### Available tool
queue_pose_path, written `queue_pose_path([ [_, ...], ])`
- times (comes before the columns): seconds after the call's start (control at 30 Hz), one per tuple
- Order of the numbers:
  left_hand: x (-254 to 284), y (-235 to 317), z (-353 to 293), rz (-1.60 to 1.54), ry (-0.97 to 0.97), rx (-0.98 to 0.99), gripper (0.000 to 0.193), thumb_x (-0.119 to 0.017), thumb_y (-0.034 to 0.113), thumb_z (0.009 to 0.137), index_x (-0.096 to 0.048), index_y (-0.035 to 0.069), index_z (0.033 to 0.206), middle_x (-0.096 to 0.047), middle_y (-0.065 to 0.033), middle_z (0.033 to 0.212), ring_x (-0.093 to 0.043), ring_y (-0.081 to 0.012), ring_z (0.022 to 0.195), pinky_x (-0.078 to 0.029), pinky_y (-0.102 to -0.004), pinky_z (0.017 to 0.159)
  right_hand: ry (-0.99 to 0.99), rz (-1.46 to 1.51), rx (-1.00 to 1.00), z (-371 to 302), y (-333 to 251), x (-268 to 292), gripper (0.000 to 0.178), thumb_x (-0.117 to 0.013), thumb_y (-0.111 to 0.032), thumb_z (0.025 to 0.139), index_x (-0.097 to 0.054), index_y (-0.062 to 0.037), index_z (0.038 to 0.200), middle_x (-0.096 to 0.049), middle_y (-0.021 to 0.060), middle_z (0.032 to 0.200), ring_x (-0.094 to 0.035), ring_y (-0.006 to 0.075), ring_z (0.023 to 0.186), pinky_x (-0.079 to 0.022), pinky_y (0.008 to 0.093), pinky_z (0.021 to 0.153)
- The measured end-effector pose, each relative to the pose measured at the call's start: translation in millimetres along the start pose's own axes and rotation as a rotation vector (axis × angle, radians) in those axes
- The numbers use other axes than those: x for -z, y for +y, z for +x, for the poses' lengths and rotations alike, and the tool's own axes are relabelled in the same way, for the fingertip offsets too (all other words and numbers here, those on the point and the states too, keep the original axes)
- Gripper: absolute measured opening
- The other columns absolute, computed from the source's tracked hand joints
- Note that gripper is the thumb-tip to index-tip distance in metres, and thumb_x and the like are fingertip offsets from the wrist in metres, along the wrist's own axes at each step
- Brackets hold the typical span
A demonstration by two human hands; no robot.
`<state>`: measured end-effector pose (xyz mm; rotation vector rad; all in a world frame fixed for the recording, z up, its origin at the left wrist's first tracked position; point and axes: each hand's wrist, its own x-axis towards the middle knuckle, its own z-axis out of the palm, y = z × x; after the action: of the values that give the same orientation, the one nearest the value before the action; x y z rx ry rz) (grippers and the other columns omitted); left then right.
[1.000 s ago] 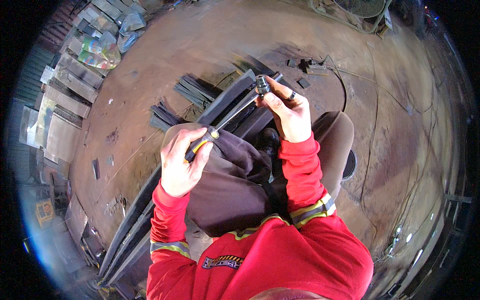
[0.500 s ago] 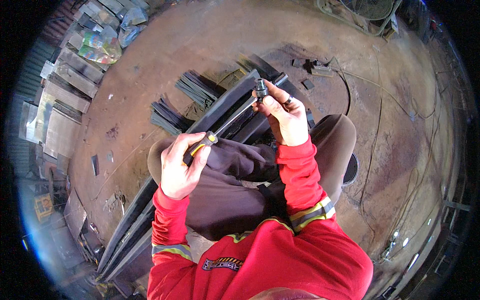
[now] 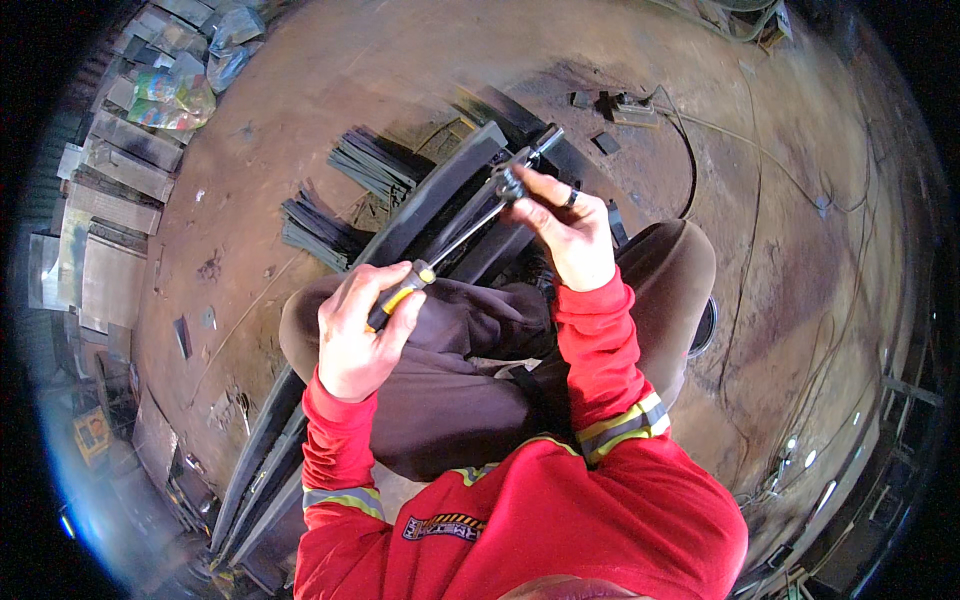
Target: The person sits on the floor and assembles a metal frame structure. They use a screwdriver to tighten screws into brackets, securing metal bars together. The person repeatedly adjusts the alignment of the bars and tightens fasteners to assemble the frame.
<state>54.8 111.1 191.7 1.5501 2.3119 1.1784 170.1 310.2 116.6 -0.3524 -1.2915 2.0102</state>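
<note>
My left hand (image 3: 358,340) is closed around the black-and-yellow handle of a screwdriver (image 3: 404,293). Its thin shaft points up and right, and the tip reaches a small dark metal fitting (image 3: 508,184). That fitting is ribbed and roughly cylindrical, pinched between the fingertips of my right hand (image 3: 580,245), which wears a dark ring. Blur hides whether the tip sits inside the fitting or beside it. Both hands are raised above my lap. Beneath them runs a long dark steel channel (image 3: 435,195), with a shiny metal tube end (image 3: 547,138) showing beyond the fitting.
Two bundles of thin steel strips (image 3: 370,165) lie left of the channel. Metal plates (image 3: 120,270) and plastic bags (image 3: 172,100) line the far left. Cables (image 3: 765,150) cross the floor on the right, near a small block-shaped device (image 3: 634,112).
The fitting has tilted to the left and dropped slightly in my right fingers. My left hand stays almost still on the screwdriver. The surroundings have shifted a little in view.
</note>
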Motion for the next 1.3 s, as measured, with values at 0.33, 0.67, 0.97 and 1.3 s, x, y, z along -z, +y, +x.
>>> queue_pose_path([
  [0.33,-26,-7,3,-0.392,-0.066,0.336,0.020,-0.063,0.009,0.085,-0.055,0.000,0.101,-0.063,-0.0112,0.079,-0.059,-0.0116,0.067,-0.046,-0.0258,0.062,0.110,0.107,-0.125,-2,18,7,0.041,-0.069,0.004,0.077,-0.051,0.0032,0.114,-0.062,0.0090,0.091,-0.062,0.0148,0.081,-0.051,0.0262,0.075],
  [0.67,-50,-20,13,-0.230,-0.171,0.269,0.017,-0.060,0.007,0.087,-0.055,-0.001,0.101,-0.064,-0.0087,0.080,-0.059,-0.0106,0.068,-0.047,-0.0257,0.061,0.125,-0.067,-0.142,-5,59,25,0.027,-0.063,-0.001,0.085,-0.059,0.0050,0.111,-0.065,0.0048,0.087,-0.060,0.0101,0.076,-0.050,0.0231,0.071],
  [0.97,-66,-27,10,-0.055,-0.064,0.006,0.013,-0.060,0.008,0.087,-0.055,0.000,0.097,-0.058,-0.0078,0.071,-0.052,-0.0088,0.058,-0.043,-0.0264,0.053,0.181,-0.107,-0.205,-7,68,25,0.026,-0.061,0.001,0.085,-0.060,0.0083,0.111,-0.067,0.0091,0.088,-0.063,0.0117,0.073,-0.052,0.0243,0.070],
  [1.3,-56,-35,10,-1.018,-0.317,0.969,0.020,-0.047,0.023,0.096,-0.052,0.006,0.104,-0.048,-0.0015,0.064,-0.034,-0.0046,0.041,-0.027,-0.0201,0.037,0.178,-0.189,-0.192,-11,73,27,0.025,-0.062,0.000,0.085,-0.062,0.0053,0.110,-0.067,0.0078,0.089,-0.061,0.0094,0.076,-0.050,0.0230,0.072],
])
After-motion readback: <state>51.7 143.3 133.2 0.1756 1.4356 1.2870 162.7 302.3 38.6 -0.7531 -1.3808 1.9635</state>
